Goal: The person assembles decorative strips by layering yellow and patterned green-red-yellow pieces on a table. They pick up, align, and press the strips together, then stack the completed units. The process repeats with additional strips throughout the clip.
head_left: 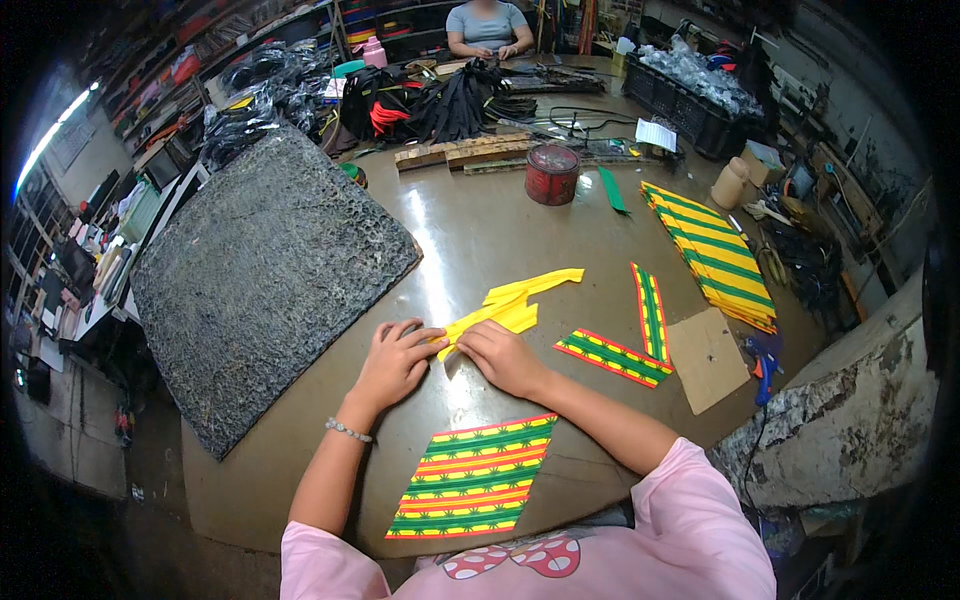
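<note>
Yellow fabric strips lie loosely piled on the table in front of me. My left hand, with a beaded bracelet at its wrist, pinches their near left end. My right hand grips the same end from the other side, its fingertips closed on the yellow material. The two hands are almost touching. Closer to me lies a slanted panel of green, yellow and red striped fabric. Two narrow strips in the same colours, one patterned strip and another patterned strip, form a V to the right.
A large rough dark slab covers the table's left side. Beyond my hands stand a red tin and wooden bars. Stacked yellow-green striped pieces, a cardboard piece and a blue glue gun lie right. A person sits opposite.
</note>
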The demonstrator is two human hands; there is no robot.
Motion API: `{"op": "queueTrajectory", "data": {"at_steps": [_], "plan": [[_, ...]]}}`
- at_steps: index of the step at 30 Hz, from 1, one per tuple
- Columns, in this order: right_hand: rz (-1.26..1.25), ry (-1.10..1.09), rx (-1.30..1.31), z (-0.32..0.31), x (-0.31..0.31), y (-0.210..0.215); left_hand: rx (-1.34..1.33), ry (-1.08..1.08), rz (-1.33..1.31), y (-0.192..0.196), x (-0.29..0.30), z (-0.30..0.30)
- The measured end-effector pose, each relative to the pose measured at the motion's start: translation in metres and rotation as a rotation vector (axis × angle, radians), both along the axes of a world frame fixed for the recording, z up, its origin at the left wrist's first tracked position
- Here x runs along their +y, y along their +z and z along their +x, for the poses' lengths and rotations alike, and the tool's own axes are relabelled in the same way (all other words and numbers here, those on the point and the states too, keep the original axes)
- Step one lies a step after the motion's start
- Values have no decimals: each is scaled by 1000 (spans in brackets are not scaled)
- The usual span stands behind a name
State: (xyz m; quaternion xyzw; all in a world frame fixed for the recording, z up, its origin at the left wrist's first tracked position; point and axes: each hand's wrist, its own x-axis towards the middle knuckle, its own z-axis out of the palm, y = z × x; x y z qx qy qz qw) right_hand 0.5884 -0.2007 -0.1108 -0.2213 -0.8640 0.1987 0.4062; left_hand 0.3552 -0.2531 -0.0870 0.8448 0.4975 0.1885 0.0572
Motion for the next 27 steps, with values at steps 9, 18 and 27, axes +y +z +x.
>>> {"op": "queueTrajectory", "data": {"at_steps": [9, 18, 27], "plan": [[-902, -184, 1463, 115, 12, 72, -19, 135, 94, -5, -10, -31], [257, -862, 357, 91, -79, 75, -125, 237, 247, -12, -35, -33], [-305, -151, -261, 12, -118, 37, -425, 315, -104, 13, -119, 25]]}}
